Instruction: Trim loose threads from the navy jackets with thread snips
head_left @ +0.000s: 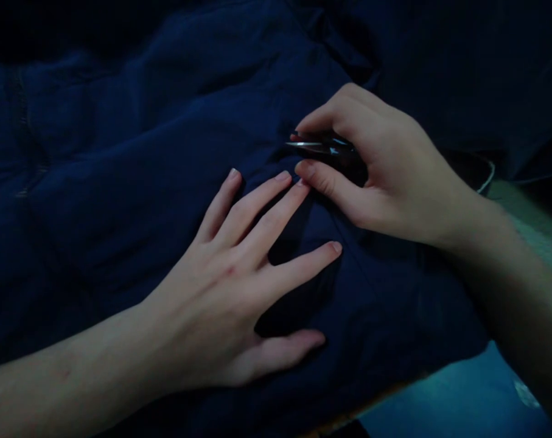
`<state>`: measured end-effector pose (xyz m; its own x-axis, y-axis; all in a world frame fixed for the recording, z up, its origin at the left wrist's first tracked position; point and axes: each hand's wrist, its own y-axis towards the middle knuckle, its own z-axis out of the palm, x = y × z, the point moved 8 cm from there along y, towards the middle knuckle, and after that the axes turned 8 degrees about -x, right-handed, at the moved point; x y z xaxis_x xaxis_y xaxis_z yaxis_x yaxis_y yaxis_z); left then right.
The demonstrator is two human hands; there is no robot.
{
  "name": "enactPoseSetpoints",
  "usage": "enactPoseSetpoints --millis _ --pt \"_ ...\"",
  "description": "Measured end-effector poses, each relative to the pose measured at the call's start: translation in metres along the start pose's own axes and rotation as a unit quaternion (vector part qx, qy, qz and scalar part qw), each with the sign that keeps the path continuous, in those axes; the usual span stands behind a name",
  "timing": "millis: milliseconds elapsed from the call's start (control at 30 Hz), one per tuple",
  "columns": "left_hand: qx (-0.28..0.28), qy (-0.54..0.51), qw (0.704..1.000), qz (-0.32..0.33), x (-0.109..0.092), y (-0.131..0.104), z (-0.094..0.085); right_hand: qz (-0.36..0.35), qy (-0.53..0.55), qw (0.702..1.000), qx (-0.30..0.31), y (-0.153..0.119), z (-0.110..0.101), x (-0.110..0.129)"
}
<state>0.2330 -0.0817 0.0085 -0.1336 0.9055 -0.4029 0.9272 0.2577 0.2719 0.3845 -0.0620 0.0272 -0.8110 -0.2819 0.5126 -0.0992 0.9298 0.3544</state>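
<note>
My left hand (243,280) lies flat on dark navy cloth (166,170), its fingers spread. Its middle fingertip meets the thumb of my right hand (389,164). That right hand is curled around a pair of small thread snips (310,146), dark in the body with a shiny metal tip pointing left. The tip is right at the cloth, just above my left fingertips. Most of the snips' body is hidden inside my palm, and the light is too dim to see any thread.
The cloth is wrinkled, with a zipper or seam (27,134) running down its left side. A bright blue surface (458,395) shows past the cloth's lower right edge. Something pale green (531,225) lies beyond my right wrist. The upper background is very dark.
</note>
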Motion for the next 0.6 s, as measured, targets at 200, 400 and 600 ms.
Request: enactPoseSetpoints --millis 200,400,600 --pt "0.023 0.018 0.999 0.022 -0.004 0.003 0.003 -0.062 -0.044 0.997 -0.005 0.001 0.000 -0.005" --pt "0.009 0.049 0.997 0.057 -0.006 0.001 0.003 -0.088 -0.037 0.995 -0.032 0.008 0.004 -0.019" --pt "-0.014 0.028 0.976 0.214 -0.032 -0.005 -0.001 -0.083 0.008 0.995 -0.048 0.013 0.010 -0.028"
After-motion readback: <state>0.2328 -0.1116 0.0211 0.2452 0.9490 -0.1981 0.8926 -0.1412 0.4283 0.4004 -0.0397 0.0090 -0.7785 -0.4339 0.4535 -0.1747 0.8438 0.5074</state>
